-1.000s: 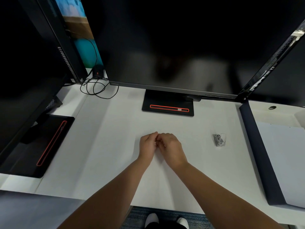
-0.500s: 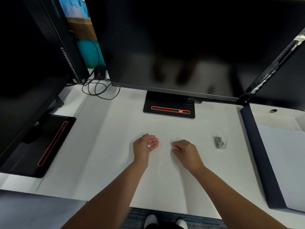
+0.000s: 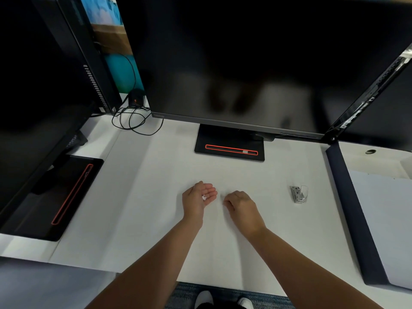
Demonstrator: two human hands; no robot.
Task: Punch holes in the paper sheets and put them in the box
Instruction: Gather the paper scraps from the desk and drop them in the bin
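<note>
Head view. The left hand (image 3: 199,198) lay palm-up over the middle of the white desk (image 3: 138,219), its fingers (image 3: 210,190) loosely spread and cupped around a few small white paper chads (image 3: 203,197) resting in the palm. Just to its right, close but apart from it, the right hand (image 3: 239,205) rested knuckles-up with its fingers (image 3: 227,202) curled narrowly toward the desk surface; whether they pinched another chad could not be told. The small silver metal hole punch (image 3: 299,194) stood on the desk well to the right of both hands, at about the same depth, so that the right hand was plainly the nearer one to it. Farther right again lay the shallow dark navy box (image 3: 347,210), its long axis running away from the person, with pale paper sheets (image 3: 383,221) lying flat inside it. A large sheet of white paper appeared to cover the desk beneath the hands, though its edges were faint. The judged step was clearing punch waste. Any coming reach for the punch or the box would run rightward, favouring the right hand while the left kept its palm level. A black monitor stand (image 3: 229,143) stood beyond the hands.
</note>
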